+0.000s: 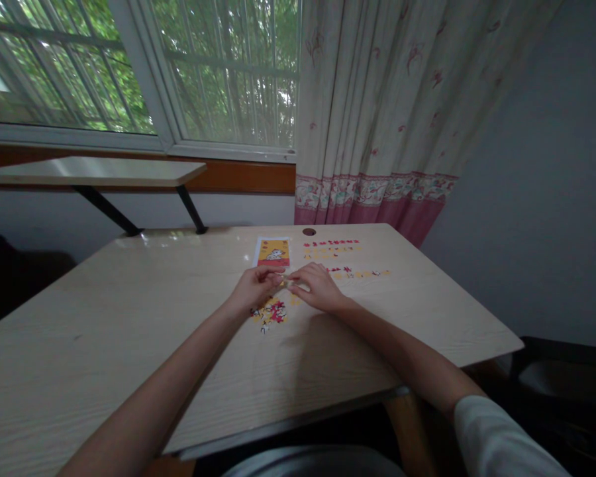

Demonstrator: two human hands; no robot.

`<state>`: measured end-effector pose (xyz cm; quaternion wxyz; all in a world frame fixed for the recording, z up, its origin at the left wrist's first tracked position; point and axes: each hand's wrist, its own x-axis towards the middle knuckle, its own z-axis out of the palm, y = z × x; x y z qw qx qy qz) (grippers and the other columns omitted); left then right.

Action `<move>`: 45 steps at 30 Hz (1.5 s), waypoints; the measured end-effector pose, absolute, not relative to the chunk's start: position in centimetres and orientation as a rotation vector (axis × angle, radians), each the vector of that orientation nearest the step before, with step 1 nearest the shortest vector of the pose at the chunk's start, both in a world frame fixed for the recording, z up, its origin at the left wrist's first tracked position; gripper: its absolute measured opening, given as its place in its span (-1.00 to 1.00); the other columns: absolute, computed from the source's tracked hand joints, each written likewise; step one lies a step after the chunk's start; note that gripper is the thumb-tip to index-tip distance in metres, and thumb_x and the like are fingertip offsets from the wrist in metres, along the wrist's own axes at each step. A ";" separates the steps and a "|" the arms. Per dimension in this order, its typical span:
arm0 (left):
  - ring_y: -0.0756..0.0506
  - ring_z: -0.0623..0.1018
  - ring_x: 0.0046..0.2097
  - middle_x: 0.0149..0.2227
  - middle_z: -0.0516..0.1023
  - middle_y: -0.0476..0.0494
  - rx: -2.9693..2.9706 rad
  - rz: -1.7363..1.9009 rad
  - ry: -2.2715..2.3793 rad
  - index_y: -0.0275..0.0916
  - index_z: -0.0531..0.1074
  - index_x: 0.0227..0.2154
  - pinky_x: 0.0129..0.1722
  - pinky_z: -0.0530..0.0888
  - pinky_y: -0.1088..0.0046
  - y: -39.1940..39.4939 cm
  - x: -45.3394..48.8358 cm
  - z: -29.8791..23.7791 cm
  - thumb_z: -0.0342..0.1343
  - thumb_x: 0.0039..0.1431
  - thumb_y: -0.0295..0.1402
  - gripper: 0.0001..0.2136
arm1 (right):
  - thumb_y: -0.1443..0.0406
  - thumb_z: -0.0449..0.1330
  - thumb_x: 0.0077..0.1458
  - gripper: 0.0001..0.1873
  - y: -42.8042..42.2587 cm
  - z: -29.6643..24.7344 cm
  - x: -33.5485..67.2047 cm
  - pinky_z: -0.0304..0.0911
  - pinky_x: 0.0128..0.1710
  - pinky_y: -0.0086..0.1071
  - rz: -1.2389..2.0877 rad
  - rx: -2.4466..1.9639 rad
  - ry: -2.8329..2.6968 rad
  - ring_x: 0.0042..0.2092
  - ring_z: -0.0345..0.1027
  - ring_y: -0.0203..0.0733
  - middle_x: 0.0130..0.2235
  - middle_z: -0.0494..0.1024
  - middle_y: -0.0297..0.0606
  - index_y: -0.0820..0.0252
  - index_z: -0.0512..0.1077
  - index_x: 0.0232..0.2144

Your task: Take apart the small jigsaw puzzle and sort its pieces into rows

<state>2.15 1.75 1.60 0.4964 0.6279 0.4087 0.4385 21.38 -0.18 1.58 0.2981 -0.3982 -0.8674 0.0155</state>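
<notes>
My left hand point(256, 287) and my right hand point(316, 286) meet above the middle of the table, fingertips almost touching. Both are closed in a pinch on a small yellowish jigsaw piece point(285, 282); fingers cover much of it, and I cannot tell whether it is one piece or two joined. Just below my left hand lies a loose pile of red, yellow and white jigsaw pieces point(271, 311). Beyond the hands is a picture card point(273, 254) with a white animal on yellow and red. Sorted red pieces point(331, 244) and yellow pieces point(362, 274) lie in rows to the right.
The pale wooden table point(129, 344) reaches a window wall. A raised shelf point(94, 172) on black brackets stands at the back left. A round cable hole point(308, 232) is near the back edge. A patterned curtain point(377, 132) hangs behind, beside a chair point(566, 377) at right.
</notes>
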 end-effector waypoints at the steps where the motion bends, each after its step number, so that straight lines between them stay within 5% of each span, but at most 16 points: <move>1: -0.01 0.45 -0.47 -0.52 0.50 -0.05 1.467 1.071 0.972 -0.33 0.44 -0.29 -0.44 0.35 0.46 1.6 2.3 1.8 0.27 -0.21 -0.23 -0.61 | 0.09 0.09 0.12 -0.67 -0.1 1.5 21.4 0.06 -0.13 -0.31 0.021 -1.060 -2.270 -0.16 0.26 -0.17 -0.25 0.51 -0.21 0.17 0.43 -0.17; 16: 0.01 0.42 -0.55 -0.60 0.48 -0.01 1.308 1.044 0.949 -0.33 0.42 -0.26 -0.46 0.38 0.42 0.3 2.9 3.0 0.35 -0.33 -0.21 -0.50 | 0.07 0.04 0.15 -0.64 -0.3 1.7 21.8 0.04 -0.17 -0.28 -0.135 -0.958 -2.273 -0.20 0.27 -0.17 -0.29 0.52 -0.20 0.11 0.46 -0.15; 22: -0.02 0.46 -0.39 -0.38 0.52 -0.13 1.524 1.017 0.959 -0.31 0.40 -0.22 -0.41 0.37 0.45 0.4 2.2 3.0 0.24 -0.16 -0.20 -0.59 | 0.09 0.06 0.14 -0.66 -0.2 2.2 23.0 0.04 -0.11 -0.26 -0.136 -1.023 -2.251 -0.15 0.26 -0.16 -0.22 0.51 -0.19 0.13 0.45 -0.16; 30: 0.04 0.26 -0.52 -0.57 0.30 0.04 2.195 0.346 1.029 -0.26 0.29 -0.54 -0.55 0.18 0.54 0.2 -2.8 4.8 0.09 -0.03 -0.21 -0.79 | 0.15 0.13 0.10 -0.75 0.4 3.6 27.4 0.12 -0.10 -0.22 -0.255 -1.091 -1.898 -0.17 0.32 -0.15 -0.26 0.53 -0.21 0.11 0.47 -0.23; 36: -0.02 0.30 -0.40 -0.43 0.30 0.01 2.351 0.244 0.980 -0.23 0.24 -0.44 -0.43 0.24 0.51 -1.1 -2.3 5.4 0.20 -0.20 -0.25 -0.72 | 0.17 0.12 0.11 -0.75 0.5 4.5 29.0 0.15 -0.09 -0.19 -0.296 -1.096 -1.810 -0.16 0.34 -0.15 -0.23 0.53 -0.21 0.10 0.46 -0.19; 45: -0.08 0.33 -0.30 -0.35 0.31 -0.06 2.468 0.127 0.962 -0.22 0.23 -0.47 -0.28 0.29 0.42 -1.6 -0.9 4.9 0.08 -0.10 -0.41 -0.88 | 0.16 0.13 0.11 -0.74 0.7 4.5 29.3 0.18 -0.12 -0.24 -0.315 -1.053 -1.825 -0.19 0.35 -0.17 -0.24 0.54 -0.22 0.12 0.46 -0.20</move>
